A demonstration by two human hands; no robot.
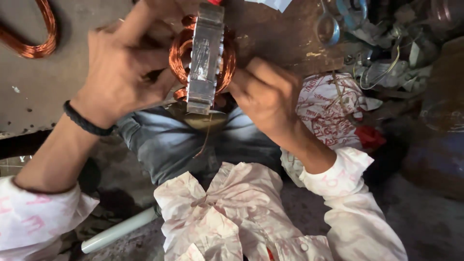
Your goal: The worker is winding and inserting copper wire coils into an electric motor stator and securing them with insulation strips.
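Observation:
A grey metal motor stator (206, 58) stands on edge at the top middle, with copper wire windings (180, 50) bulging out on both sides. My left hand (123, 65), a black band on its wrist, grips the stator and its copper coil from the left. My right hand (266, 92) presses against the windings on the right side, fingers curled onto the copper. A thin loose wire (207, 135) hangs down from the stator over my lap.
A worn brown workbench (290, 38) lies behind the stator. A separate copper wire coil (34, 34) rests at the top left. Scissors (333, 24) and tangled scrap wires (386, 67) sit at the top right. A white tube (116, 232) lies on the floor at the lower left.

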